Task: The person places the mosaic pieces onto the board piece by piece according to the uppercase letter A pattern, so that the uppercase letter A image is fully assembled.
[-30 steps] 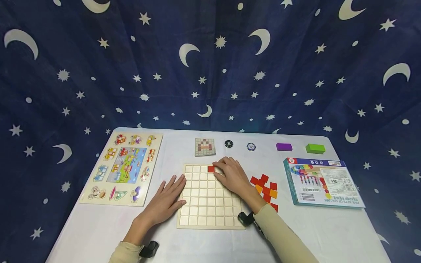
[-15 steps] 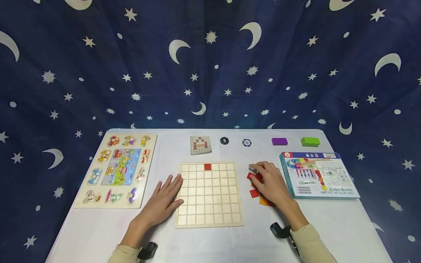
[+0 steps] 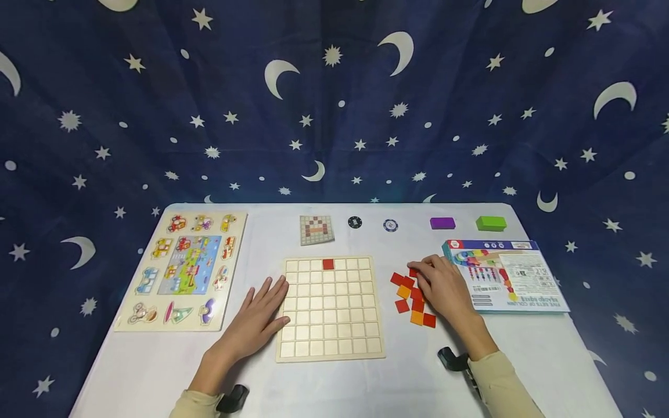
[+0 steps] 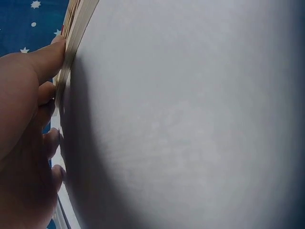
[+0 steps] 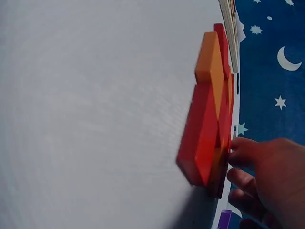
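Note:
My left hand (image 3: 255, 316) lies with fingers spread along the left edge of a wooden grid board (image 3: 330, 316). In the left wrist view its fingertips touch the board's side (image 4: 80, 33). One red tile (image 3: 328, 264) sits in the top row of the grid, and the other cells show bare wood. Right of the board, my right hand (image 3: 443, 287) is at the far end of a loose group of red and orange tiles (image 3: 417, 305). Its thumb and index finger pinch a red tile (image 3: 413, 271), partly covered by the hand.
A small pattern card (image 3: 316, 230) stands behind the board, with a black chip (image 3: 355, 222) and a blue-white chip (image 3: 390, 225). A purple block (image 3: 442, 223), green block (image 3: 491, 223) and boxed set (image 3: 507, 276) are at right. A vehicle puzzle (image 3: 180, 270) lies left.
My right hand has gone from the board's top row to the tiles at right, leaving the red tile in its cell. The loose tiles have shifted. My left hand stays at the board's edge.

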A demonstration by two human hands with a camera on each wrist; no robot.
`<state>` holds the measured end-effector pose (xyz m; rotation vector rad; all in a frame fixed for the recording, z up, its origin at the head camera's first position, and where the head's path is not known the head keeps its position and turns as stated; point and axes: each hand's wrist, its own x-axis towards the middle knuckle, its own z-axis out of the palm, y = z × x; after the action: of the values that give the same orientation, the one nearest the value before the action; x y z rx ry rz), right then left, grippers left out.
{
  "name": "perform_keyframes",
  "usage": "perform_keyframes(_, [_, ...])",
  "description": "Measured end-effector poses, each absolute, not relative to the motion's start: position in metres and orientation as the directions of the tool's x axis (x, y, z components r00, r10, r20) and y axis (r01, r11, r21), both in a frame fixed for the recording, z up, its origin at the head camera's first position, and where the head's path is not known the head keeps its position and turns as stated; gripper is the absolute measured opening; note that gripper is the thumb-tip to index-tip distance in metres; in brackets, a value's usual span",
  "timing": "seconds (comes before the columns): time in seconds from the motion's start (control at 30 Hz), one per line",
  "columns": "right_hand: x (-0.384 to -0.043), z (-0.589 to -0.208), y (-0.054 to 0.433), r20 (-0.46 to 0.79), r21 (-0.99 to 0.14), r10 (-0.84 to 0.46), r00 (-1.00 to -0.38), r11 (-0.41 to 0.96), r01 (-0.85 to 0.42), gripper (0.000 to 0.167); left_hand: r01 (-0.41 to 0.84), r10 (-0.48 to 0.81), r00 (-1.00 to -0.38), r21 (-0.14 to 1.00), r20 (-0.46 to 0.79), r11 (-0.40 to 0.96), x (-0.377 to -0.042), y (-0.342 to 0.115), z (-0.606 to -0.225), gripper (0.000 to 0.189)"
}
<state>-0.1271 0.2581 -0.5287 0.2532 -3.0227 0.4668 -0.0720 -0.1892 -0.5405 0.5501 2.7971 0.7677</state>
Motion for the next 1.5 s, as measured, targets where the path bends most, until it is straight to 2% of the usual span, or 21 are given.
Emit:
perform_keyframes(0.27, [-0.129,-0.525,0.26,0.059,-0.302,-0.137,-0.989,0.942,-0.149,0.041,0.314,0.41,-0.909,0.532,-0.07,0.786,-0.073,-0.19,-0.54,0.077])
perform_keyframes(0.5, [-0.137,-0.52,0.245,0.121,-0.316,-0.123,-0.985,0.936,-0.156,0.039,0.307,0.403,-0.913,0.532,-0.07,0.789,-0.071,-0.189,-0.535,0.076])
perform_keyframes(0.8, [-0.149,-0.516,0.178,0.173,-0.343,-0.295,-0.94,0.876,-0.338,0.029,0.309,0.394,-0.918,0.538,-0.049,0.785,-0.07,-0.19,-0.534,0.075])
perform_keyframes(1.03, [-0.149,-0.519,0.136,0.135,-0.343,-0.39,-0.911,0.844,-0.413,0.03,0.34,0.409,-0.913,0.549,-0.003,0.763,-0.07,-0.189,-0.536,0.074])
perform_keyframes(1.3, [-0.149,-0.525,0.122,0.105,-0.308,-0.42,-0.902,0.848,-0.431,0.031,0.303,0.401,-0.913,0.534,-0.074,0.789,-0.072,-0.189,-0.536,0.076])
perform_keyframes(1.5, [-0.148,-0.526,0.123,0.115,-0.322,-0.432,-0.895,0.836,-0.445,0.031,0.302,0.399,-0.913,0.527,-0.079,0.794,-0.072,-0.189,-0.535,0.076])
